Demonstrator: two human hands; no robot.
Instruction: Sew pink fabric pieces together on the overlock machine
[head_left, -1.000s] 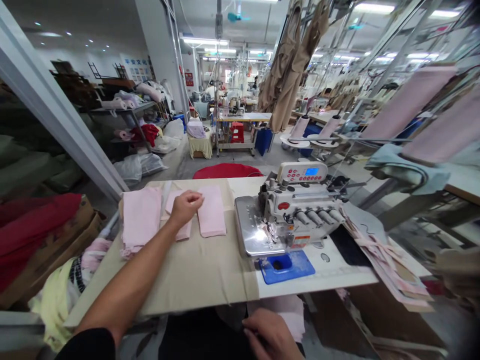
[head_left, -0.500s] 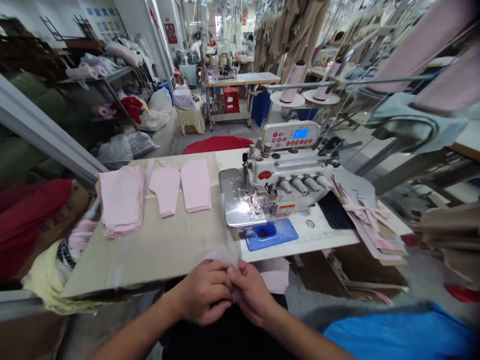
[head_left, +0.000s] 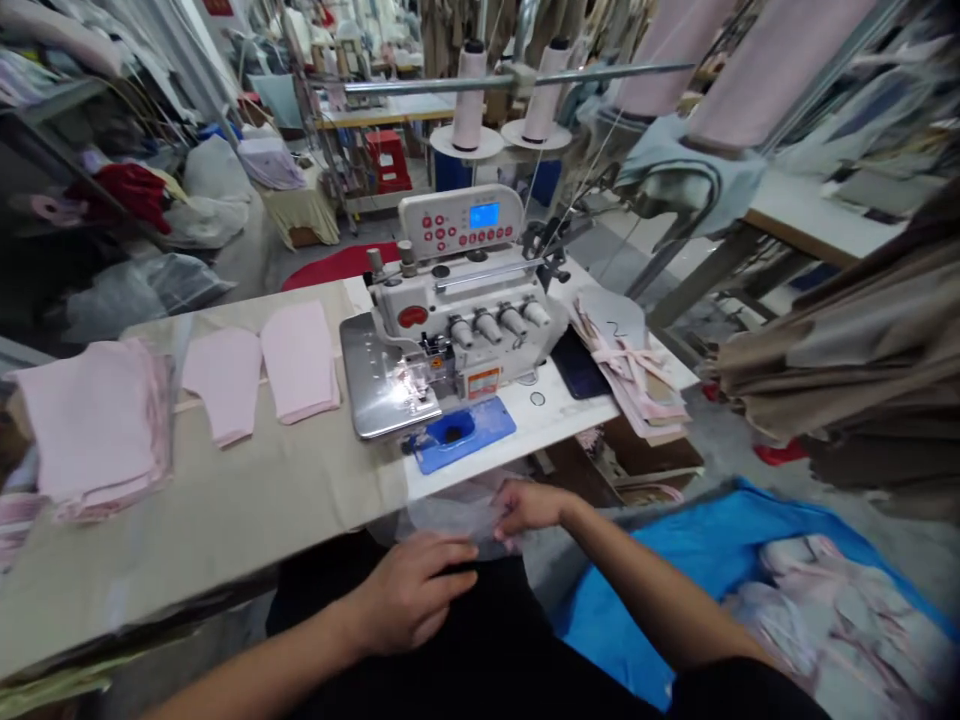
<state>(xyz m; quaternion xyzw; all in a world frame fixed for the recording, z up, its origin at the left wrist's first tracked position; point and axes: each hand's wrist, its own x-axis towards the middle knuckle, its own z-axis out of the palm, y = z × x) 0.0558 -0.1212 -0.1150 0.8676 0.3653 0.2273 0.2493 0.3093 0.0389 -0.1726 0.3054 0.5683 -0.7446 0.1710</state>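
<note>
My right hand (head_left: 529, 508) is closed on a thin, see-through plastic bag or sheet (head_left: 446, 515) in front of the table edge. Its fingertips pinch the plastic's right side. My left hand (head_left: 420, 590) lies over my lap at the plastic's lower edge, fingers stretched out and slightly apart; whether they touch the plastic is unclear. Just beyond is a white overlock sewing machine (head_left: 472, 310) with a blue plate (head_left: 465, 435) at its front. Pink cut fabric pieces lie left of it: a stack (head_left: 94, 420), and two shaped pieces, one narrower (head_left: 223, 380) and one wider (head_left: 300, 362).
Pink strips and pieces (head_left: 637, 370) lie at the table's right end beside a dark phone-like slab (head_left: 579, 365). A blue cloth (head_left: 675, 570) with pale fabric bundles (head_left: 847, 620) sits low right. Thread cones (head_left: 469, 100) stand behind the machine; brown garments (head_left: 825, 350) hang right.
The view has turned right and down. My hands, together before, have parted; the right has moved rightward with the plastic, which is now spread out more. The left hand's fingers have straightened.
</note>
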